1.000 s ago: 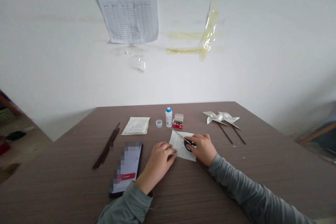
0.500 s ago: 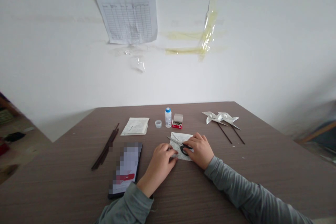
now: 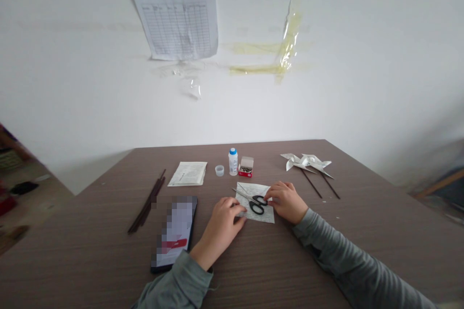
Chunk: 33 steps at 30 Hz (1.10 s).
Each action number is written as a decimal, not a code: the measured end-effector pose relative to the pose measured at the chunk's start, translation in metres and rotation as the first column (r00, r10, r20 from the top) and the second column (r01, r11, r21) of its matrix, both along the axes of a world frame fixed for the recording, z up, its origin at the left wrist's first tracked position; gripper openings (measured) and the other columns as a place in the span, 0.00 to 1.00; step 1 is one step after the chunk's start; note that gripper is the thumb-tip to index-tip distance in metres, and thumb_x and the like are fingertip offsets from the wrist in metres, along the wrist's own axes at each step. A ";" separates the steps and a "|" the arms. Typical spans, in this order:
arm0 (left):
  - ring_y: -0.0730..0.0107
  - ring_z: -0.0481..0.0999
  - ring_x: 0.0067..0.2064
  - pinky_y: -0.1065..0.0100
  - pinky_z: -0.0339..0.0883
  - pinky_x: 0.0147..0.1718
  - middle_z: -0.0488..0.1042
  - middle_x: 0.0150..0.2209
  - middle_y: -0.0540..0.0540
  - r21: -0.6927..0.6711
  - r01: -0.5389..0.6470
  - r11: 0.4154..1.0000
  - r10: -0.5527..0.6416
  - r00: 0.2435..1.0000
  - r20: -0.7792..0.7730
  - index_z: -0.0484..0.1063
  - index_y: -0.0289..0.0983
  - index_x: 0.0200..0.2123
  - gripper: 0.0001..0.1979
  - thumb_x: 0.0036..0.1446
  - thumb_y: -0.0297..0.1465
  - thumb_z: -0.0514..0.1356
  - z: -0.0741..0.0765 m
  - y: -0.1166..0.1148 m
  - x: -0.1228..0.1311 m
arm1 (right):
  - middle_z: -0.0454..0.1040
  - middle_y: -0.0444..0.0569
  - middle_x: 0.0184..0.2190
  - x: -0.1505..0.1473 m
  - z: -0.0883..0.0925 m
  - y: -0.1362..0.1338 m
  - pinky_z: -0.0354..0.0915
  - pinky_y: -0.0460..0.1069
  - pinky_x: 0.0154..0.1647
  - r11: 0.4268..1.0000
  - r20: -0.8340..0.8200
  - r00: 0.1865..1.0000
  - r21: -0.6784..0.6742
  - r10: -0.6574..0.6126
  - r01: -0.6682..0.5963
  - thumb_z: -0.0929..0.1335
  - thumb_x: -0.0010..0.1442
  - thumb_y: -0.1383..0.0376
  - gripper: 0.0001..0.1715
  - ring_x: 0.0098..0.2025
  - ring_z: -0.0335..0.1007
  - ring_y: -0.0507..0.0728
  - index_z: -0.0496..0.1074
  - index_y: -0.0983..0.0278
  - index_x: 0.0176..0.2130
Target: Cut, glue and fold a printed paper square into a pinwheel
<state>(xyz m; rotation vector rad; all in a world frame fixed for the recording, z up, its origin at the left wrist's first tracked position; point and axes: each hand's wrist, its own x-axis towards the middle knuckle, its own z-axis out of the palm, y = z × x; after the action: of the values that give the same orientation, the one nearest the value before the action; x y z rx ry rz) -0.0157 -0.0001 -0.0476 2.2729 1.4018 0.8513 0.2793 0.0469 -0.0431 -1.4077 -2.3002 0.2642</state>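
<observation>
A small printed paper square lies flat on the brown table in front of me. Black-handled scissors rest on top of it, blades pointing up-left. My left hand presses its curled fingertips on the paper's left edge. My right hand sits at the paper's right edge, fingers curled, fingertips touching the paper just beside the scissor handles.
A phone lies to the left, dark sticks beyond it. Further back are folded paper, a small cap, a glue bottle and a red pin box. Two paper pinwheels on sticks lie at right.
My right hand has set the scissors down on the paper and slid off to the right. The left hand has stayed on the paper's left edge.
</observation>
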 end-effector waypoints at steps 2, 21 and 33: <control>0.40 0.92 0.61 0.41 0.86 0.69 0.94 0.54 0.38 -0.016 -0.004 1.000 0.004 1.000 0.004 0.98 0.46 0.48 0.13 0.69 0.21 0.78 0.001 0.000 0.000 | 0.98 0.51 0.51 -0.002 -0.002 0.000 0.74 0.69 0.73 0.999 -0.011 0.999 0.001 0.038 -0.038 0.81 0.71 0.74 0.16 0.63 0.91 0.72 0.95 0.50 0.43; 0.36 0.92 0.64 0.39 0.85 0.70 0.93 0.55 0.35 -0.052 -0.040 0.998 0.036 0.997 -0.069 0.97 0.43 0.47 0.11 0.70 0.21 0.77 0.007 -0.003 0.003 | 0.98 0.54 0.57 -0.011 -0.015 -0.002 0.82 0.68 0.75 0.991 -0.087 0.989 -0.033 0.123 -0.127 0.81 0.74 0.68 0.18 0.66 0.92 0.72 0.96 0.51 0.58; 0.44 0.91 0.62 0.46 0.84 0.69 0.93 0.54 0.39 -0.038 -0.070 0.997 0.065 0.990 -0.128 0.94 0.44 0.45 0.13 0.75 0.20 0.73 0.017 -0.005 -0.004 | 0.85 0.61 0.83 -0.003 -0.004 -0.002 0.68 0.80 0.91 0.978 0.037 0.995 -0.189 0.094 -0.086 0.78 0.81 0.59 0.30 0.86 0.80 0.77 0.90 0.54 0.76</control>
<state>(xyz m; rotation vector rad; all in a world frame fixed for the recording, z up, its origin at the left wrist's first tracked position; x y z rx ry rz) -0.0198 -0.0051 -0.0305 2.2944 1.5440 0.7013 0.2763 0.0445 -0.0473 -1.4119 -2.4332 0.4928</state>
